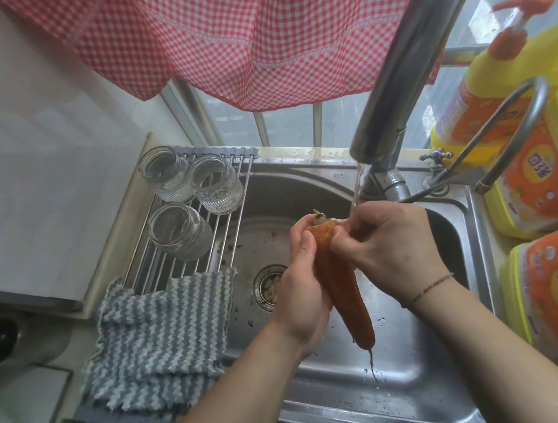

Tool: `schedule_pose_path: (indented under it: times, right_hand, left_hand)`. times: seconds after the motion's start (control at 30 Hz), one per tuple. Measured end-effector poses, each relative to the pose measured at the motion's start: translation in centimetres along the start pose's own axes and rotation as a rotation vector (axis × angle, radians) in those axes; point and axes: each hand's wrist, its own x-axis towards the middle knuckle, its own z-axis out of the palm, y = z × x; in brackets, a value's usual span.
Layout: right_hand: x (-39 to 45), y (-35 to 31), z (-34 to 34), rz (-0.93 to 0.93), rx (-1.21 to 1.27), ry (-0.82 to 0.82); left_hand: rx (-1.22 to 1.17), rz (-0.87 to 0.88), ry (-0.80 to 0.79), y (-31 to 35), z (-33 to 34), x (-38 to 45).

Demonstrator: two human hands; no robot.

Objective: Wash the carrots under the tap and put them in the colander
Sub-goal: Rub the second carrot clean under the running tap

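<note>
now both hands' grip, left hand (303,277) and right hand (389,244), curled round carrot (342,287)

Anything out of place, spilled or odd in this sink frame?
Two small things: food scraps sit in the drain strainer, and dark specks dot the sink floor. No colander is in view. Otherwise both hands hold the carrot under the running tap normally.

Carrot (342,290) middle hidden behind both hands, tap (404,70) top cut off, detergent bottles (540,156) cropped at right edge, their labels blurred
</note>
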Motion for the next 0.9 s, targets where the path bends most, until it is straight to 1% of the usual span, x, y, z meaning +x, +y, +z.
schedule_pose_path:
  times: [0.07, 0.2, 0.47, 0.7, 0.9]
  right_hand:
    - [0.07, 0.0, -0.25, 0.004, 0.001, 0.0]
    - [-0.23, -0.29, -0.4, 0.055, 0.027, -0.067]
    - [-0.26, -0.35, -0.69, 0.045, 0.06, -0.042]
    - [-0.12, -0.37, -0.69, 0.026, 0.059, -0.067]
    - [0.04, 0.04, -0.74, 0.017, 0.063, -0.05]
  left_hand:
    - [0.078, 0.033, 0.018, -0.19, -0.07, -0.11]
    - [0.204, 0.108, 0.029, -0.51, -0.33, 0.14]
    - [0.215, 0.162, -0.005, -0.61, -0.57, 0.51]
    - [0.223, 0.161, 0.003, -0.55, -0.75, 0.56]
    - [0.22, 0.168, -0.003, -0.33, -0.61, 0.56]
